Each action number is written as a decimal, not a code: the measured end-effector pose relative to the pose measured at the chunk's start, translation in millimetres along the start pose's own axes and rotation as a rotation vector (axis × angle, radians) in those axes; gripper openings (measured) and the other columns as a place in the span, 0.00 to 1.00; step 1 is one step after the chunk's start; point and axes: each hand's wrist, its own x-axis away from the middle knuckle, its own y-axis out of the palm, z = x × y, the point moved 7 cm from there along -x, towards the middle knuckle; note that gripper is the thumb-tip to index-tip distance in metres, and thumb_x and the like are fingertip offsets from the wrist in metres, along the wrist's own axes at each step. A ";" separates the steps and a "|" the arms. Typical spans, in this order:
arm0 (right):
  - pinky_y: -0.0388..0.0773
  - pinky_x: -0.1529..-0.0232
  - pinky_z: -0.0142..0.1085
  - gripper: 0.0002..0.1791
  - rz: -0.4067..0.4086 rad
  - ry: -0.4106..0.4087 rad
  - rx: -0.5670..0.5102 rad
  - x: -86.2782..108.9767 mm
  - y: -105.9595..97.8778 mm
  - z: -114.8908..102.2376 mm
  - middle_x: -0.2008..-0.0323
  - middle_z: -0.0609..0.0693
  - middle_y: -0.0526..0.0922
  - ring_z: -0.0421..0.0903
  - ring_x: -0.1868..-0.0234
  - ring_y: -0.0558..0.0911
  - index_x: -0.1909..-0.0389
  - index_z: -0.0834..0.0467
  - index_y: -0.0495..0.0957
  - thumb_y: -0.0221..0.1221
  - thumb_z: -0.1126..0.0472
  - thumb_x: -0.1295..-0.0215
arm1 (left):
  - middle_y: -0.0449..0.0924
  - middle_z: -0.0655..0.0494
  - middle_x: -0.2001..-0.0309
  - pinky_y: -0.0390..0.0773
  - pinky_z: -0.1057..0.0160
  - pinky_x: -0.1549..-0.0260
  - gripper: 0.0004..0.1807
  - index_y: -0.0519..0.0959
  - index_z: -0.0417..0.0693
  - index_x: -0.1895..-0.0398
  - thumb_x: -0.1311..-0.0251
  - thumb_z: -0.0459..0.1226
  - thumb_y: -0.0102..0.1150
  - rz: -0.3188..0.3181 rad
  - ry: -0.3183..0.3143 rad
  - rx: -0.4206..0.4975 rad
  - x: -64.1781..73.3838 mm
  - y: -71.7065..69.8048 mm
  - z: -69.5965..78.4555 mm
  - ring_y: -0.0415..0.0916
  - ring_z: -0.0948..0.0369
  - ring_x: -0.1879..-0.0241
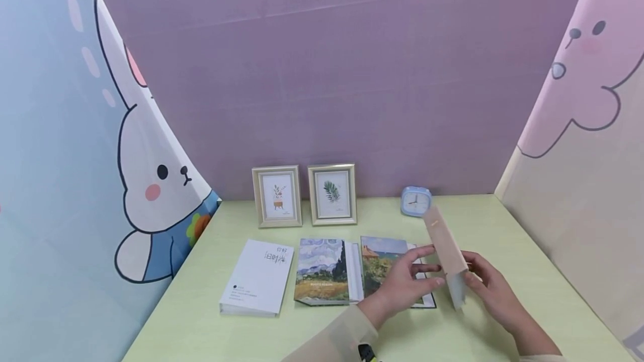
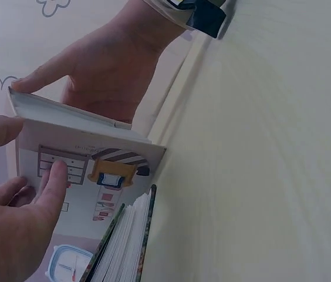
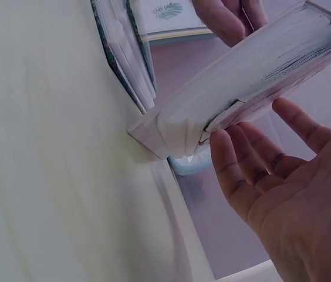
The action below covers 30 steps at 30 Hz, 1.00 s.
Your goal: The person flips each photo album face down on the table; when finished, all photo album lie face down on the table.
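A pale photo album [image 1: 445, 242] stands tilted on edge between my two hands, its spine facing me in the head view. My left hand [image 1: 402, 279] holds it from the left, fingertips on the cover and thumb near the spine. My right hand [image 1: 495, 290] grips the other side, with the thumb by the spine and the fingers behind. The left wrist view shows drawings of a chair and drawers on the cover [image 2: 80, 161]. In the right wrist view, the white page edges [image 3: 242, 76] show, with a lower corner close over the table.
Left of the held album lie a landscape-painted album [image 1: 384, 256], another painted album [image 1: 322, 272] and a white album [image 1: 259, 278]. Behind stand two picture frames [image 1: 277, 197] and a blue alarm clock [image 1: 416, 201]. A purple wall backs the pale green table [image 1: 176, 323].
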 end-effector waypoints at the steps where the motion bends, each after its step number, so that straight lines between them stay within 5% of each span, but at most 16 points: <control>1: 0.82 0.52 0.32 0.21 -0.001 0.007 -0.012 0.6 -1.0 0.6 0.43 0.36 0.80 0.35 0.46 0.79 0.30 0.67 0.68 0.50 0.64 0.17 | 0.70 0.64 0.31 0.85 0.66 0.52 0.33 0.72 0.58 0.27 0.32 0.28 0.66 -0.013 0.003 -0.006 0.0 0.9 -0.4 0.80 0.57 0.39; 4: 0.82 0.49 0.31 0.22 -0.005 0.021 -0.056 2.6 -4.9 2.3 0.40 0.33 0.79 0.34 0.43 0.79 0.28 0.68 0.65 0.47 0.65 0.16 | 0.65 0.64 0.27 0.84 0.66 0.50 0.34 0.70 0.60 0.25 0.32 0.29 0.65 -0.050 -0.002 -0.022 0.0 4.0 -2.5 0.77 0.58 0.37; 11: 0.81 0.49 0.29 0.22 0.006 -0.006 -0.144 7.0 -16.5 2.5 0.37 0.38 0.79 0.35 0.42 0.80 0.26 0.68 0.64 0.42 0.68 0.16 | 0.72 0.57 0.30 0.85 0.65 0.51 0.35 0.69 0.58 0.24 0.32 0.28 0.66 -0.093 -0.068 -0.024 2.2 11.7 -10.3 0.75 0.52 0.33; 19: 0.81 0.48 0.29 0.24 0.010 -0.019 -0.228 8.9 -24.8 6.2 0.38 0.42 0.79 0.37 0.42 0.80 0.26 0.69 0.62 0.41 0.71 0.18 | 0.69 0.65 0.27 0.86 0.65 0.54 0.35 0.68 0.59 0.24 0.32 0.30 0.66 -0.129 -0.088 -0.085 1.0 16.2 -15.5 0.75 0.58 0.33; 26: 0.83 0.48 0.31 0.25 0.010 -0.012 -0.287 9.7 -30.5 8.1 0.39 0.43 0.78 0.37 0.44 0.81 0.25 0.71 0.60 0.40 0.73 0.19 | 0.68 0.66 0.27 0.80 0.70 0.46 0.36 0.68 0.56 0.23 0.33 0.31 0.67 -0.152 -0.079 -0.204 0.3 19.2 -23.2 0.74 0.58 0.34; 30: 0.85 0.50 0.33 0.25 0.009 -0.012 -0.324 9.2 -32.6 7.9 0.40 0.46 0.77 0.37 0.44 0.82 0.25 0.72 0.59 0.39 0.73 0.20 | 0.69 0.65 0.27 0.78 0.69 0.42 0.37 0.68 0.56 0.24 0.34 0.29 0.67 -0.153 -0.088 -0.196 -0.8 21.6 -25.2 0.73 0.58 0.33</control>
